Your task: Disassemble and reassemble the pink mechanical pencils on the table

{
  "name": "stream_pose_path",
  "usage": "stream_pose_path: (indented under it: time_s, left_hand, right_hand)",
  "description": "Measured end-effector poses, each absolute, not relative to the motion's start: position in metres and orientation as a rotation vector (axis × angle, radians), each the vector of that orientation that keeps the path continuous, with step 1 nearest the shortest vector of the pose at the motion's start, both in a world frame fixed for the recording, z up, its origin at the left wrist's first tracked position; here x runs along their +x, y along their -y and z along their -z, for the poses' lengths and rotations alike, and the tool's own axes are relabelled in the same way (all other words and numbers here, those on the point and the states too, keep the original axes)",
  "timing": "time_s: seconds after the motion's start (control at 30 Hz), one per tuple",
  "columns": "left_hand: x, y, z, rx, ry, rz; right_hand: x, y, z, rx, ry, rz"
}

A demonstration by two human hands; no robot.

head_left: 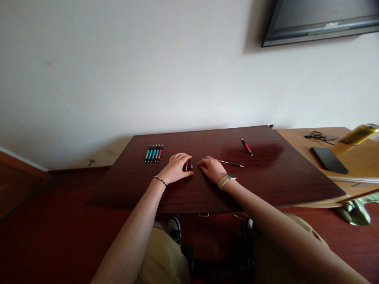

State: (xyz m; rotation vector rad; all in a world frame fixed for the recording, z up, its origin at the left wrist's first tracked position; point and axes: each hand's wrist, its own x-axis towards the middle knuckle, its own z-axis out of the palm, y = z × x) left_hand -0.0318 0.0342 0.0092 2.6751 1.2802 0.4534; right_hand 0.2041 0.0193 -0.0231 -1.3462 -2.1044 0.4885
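My left hand (177,167) is curled round a red pen barrel (186,165), thumb on the near side and fingers on the far side. Just right of it is a small dark pen piece (191,166) on the table. My right hand (212,168) rests on the tabletop with its fingers bent together; whatever may be between them is hidden. Beyond that hand lies a pen part with a thin pale shaft and a black grip (235,164). Several teal pens (152,153) and one red pen (160,153) form a row at the left. Another red pen (246,147) lies at the back right.
The dark wooden table (124,185) stands against a white wall. To its right, a lighter wooden surface (302,148) bears a black phone (329,159), a dark cable (318,136) and a yellow can (359,134). A screen (322,21) hangs above.
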Motion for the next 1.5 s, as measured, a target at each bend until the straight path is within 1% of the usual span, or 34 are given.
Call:
stream_pose_path:
  time_s: [0.23, 0.53, 0.73, 0.97, 1.2, 1.5]
  left_hand:
    - [-0.046, -0.034, -0.005, 2.671, -1.270, -0.378]
    - [-0.046, -0.036, -0.005, 2.674, -1.302, -0.402]
    - [-0.046, -0.036, -0.004, 2.677, -1.288, -0.416]
    - [-0.046, -0.036, -0.003, 2.667, -1.290, -0.417]
    - [-0.046, -0.036, -0.003, 2.679, -1.290, -0.418]
    - [-0.045, -0.036, -0.003, 2.671, -1.276, -0.428]
  right_hand:
    - [0.205, -0.029, 0.025, -1.219, 2.174, -0.482]
    - [0.202, -0.031, 0.021, -1.234, 2.126, -0.482]
    - [0.205, -0.034, 0.026, -1.208, 2.084, -0.553]
    - [0.200, -0.039, 0.030, -1.194, 2.074, -0.535]
    - [0.198, -0.044, 0.027, -1.171, 2.041, -0.682]
    - [0.190, -0.041, 0.028, -1.138, 2.038, -0.691]
